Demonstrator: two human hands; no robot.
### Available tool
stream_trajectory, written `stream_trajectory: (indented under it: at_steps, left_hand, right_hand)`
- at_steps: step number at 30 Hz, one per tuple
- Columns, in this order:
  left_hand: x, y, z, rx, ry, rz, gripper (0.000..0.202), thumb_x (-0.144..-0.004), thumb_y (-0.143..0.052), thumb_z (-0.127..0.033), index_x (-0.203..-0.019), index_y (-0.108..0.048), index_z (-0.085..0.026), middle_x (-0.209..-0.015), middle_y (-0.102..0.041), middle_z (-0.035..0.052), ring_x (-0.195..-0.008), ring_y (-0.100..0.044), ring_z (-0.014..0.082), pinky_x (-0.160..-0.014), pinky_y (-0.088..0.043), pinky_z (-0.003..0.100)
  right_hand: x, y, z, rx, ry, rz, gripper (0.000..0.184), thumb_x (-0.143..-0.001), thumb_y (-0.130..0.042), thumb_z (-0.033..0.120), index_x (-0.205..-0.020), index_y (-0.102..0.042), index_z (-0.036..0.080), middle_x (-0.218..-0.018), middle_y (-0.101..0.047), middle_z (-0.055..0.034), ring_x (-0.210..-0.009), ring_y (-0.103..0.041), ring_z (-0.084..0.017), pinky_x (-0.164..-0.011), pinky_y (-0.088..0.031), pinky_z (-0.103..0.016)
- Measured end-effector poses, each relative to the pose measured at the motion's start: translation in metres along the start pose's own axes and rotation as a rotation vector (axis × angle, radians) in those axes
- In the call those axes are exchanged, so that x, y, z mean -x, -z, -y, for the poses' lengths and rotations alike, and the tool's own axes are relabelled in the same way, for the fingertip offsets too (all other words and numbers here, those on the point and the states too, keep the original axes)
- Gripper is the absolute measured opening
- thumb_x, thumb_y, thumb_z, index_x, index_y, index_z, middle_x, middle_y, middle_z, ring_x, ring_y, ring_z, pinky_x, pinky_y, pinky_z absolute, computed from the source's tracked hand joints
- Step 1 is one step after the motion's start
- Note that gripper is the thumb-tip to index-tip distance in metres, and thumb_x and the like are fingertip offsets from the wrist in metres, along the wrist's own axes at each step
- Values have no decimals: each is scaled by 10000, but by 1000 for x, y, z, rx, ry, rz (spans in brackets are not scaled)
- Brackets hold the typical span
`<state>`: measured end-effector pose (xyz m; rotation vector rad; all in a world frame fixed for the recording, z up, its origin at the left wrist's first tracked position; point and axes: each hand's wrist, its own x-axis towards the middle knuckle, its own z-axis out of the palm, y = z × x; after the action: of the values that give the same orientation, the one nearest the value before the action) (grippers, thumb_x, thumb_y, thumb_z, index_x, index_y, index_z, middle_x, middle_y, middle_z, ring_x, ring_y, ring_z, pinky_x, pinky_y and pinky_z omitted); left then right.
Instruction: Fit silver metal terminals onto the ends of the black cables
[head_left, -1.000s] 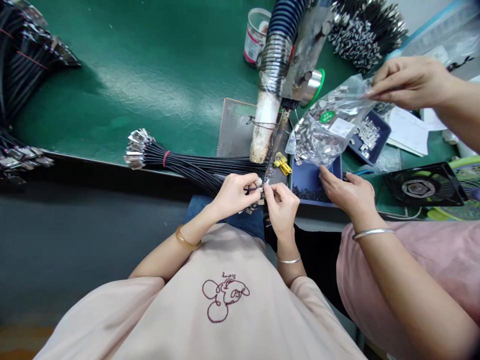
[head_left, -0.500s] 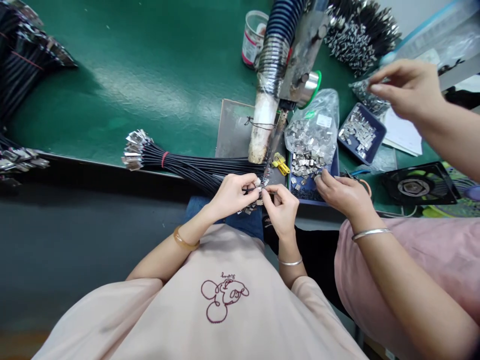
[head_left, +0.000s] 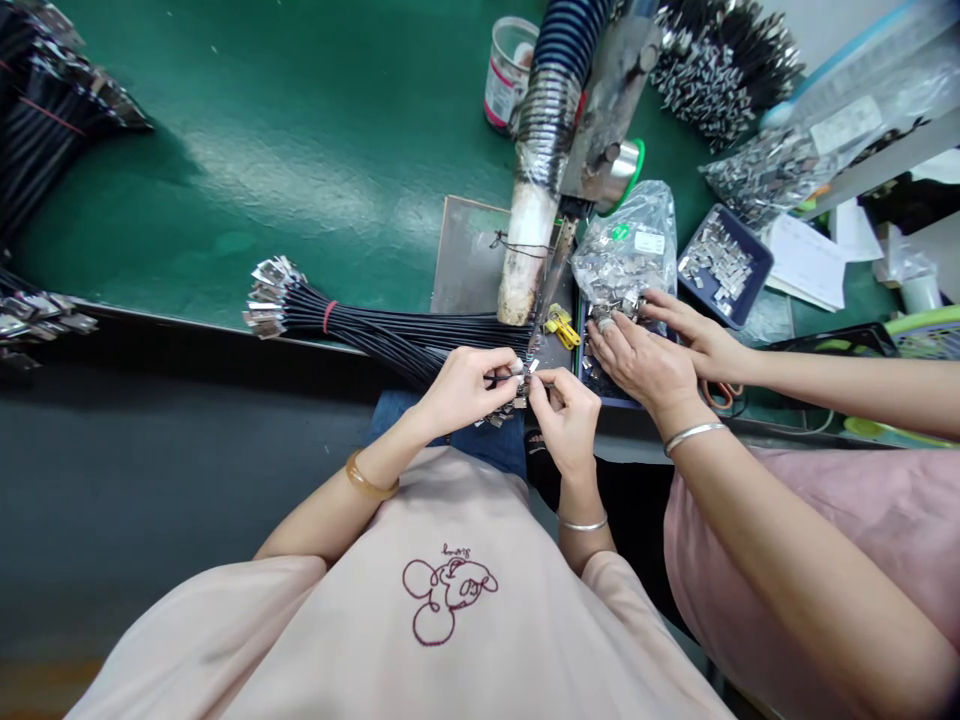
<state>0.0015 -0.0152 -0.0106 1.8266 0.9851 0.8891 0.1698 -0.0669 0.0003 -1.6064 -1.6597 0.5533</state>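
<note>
My left hand (head_left: 469,388) is closed around the near end of a bundle of black cables (head_left: 390,335) that lies across the edge of the green bench (head_left: 300,150). The bundle's far ends carry metal connectors (head_left: 268,295). My right hand (head_left: 564,415) pinches a small metal shell (head_left: 529,377) against a cable end held by the left hand. Both hands meet just below the tip of a soldering tool (head_left: 551,275).
A co-worker in pink on my right has both hands (head_left: 652,350) in a blue tray (head_left: 600,385) under a clear bag of metal shells (head_left: 626,255). A second blue tray (head_left: 724,262), a can (head_left: 510,70), a ribbed hose (head_left: 559,75) and more cable bundles (head_left: 45,120) are around.
The co-worker's raised hand has come down from the upper right to the blue tray beside their other hand. The bag of shells now rests on the tray. My hands hardly moved.
</note>
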Motion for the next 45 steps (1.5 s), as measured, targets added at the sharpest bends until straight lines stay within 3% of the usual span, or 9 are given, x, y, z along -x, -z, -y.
stream_trajectory:
  at_steps: [22,25,28,31,35,38,41,42,45]
  left_hand:
    - [1,5,-2,92,11,48,157,-879,-630,-252,-793,-696,-139,-634,-604,-26,-578,-445,86,-557,-345,200]
    - [-1,9,-3,130,37,75,177,-880,-623,-257,-775,-691,-131,-599,-553,-37,-560,-410,80,-540,-324,201]
    - [-2,11,-3,156,49,99,199,-881,-621,-264,-743,-669,-130,-598,-551,-34,-561,-427,80,-547,-342,201]
    - [-1,10,-2,163,53,80,197,-883,-623,-271,-760,-677,-128,-599,-585,-21,-556,-463,87,-554,-369,207]
    - [2,1,-1,108,-5,-47,169,-876,-601,-212,-768,-692,-119,-582,-540,-31,-545,-411,75,-529,-331,201]
    - [5,-7,-2,112,-32,-136,173,-863,-596,-183,-728,-680,-115,-581,-495,-41,-543,-359,62,-516,-299,195]
    - [5,-11,-4,149,1,-174,163,-847,-594,-167,-713,-671,-113,-585,-499,-37,-546,-362,62,-509,-298,191]
    - [4,-11,-5,159,15,-181,159,-842,-593,-162,-711,-669,-113,-584,-497,-37,-546,-364,62,-507,-297,190]
    - [2,-10,-7,168,43,-176,164,-837,-589,-162,-701,-666,-114,-572,-479,-40,-535,-352,60,-501,-286,191]
  right_hand:
    - [-2,-1,-7,-147,-63,3,262,-909,-585,342,-691,-611,198,-610,-499,45,-518,-353,-85,-530,-312,-264]
    - [0,-1,-8,-168,-136,-107,221,-899,-625,406,-899,-693,196,-714,-619,19,-534,-424,-85,-525,-350,-258]
    - [1,0,-9,-249,-211,-45,346,-885,-648,434,-1156,-679,221,-895,-717,-23,-603,-561,-109,-532,-422,-259]
    - [-18,18,-20,-247,-228,130,225,-852,-690,421,-980,-734,242,-891,-741,-38,-725,-659,-167,-564,-488,-282]
    - [-87,75,-59,-196,-228,248,46,-782,-767,276,-810,-731,270,-923,-756,-51,-941,-701,-217,-710,-564,-325]
    - [-123,103,-81,-172,-226,227,46,-781,-761,270,-768,-717,275,-952,-750,-35,-974,-710,-232,-783,-595,-362]
    - [-100,87,-72,-133,-55,93,66,-796,-744,339,-840,-708,305,-984,-749,-20,-1003,-713,-243,-814,-628,-401]
    - [-81,74,-64,-123,-18,-21,105,-815,-725,356,-908,-702,313,-1016,-748,-26,-1006,-718,-247,-811,-636,-413]
    - [-23,32,-35,-129,18,-59,170,-849,-688,388,-1013,-676,344,-1026,-753,-6,-915,-745,-227,-756,-660,-404]
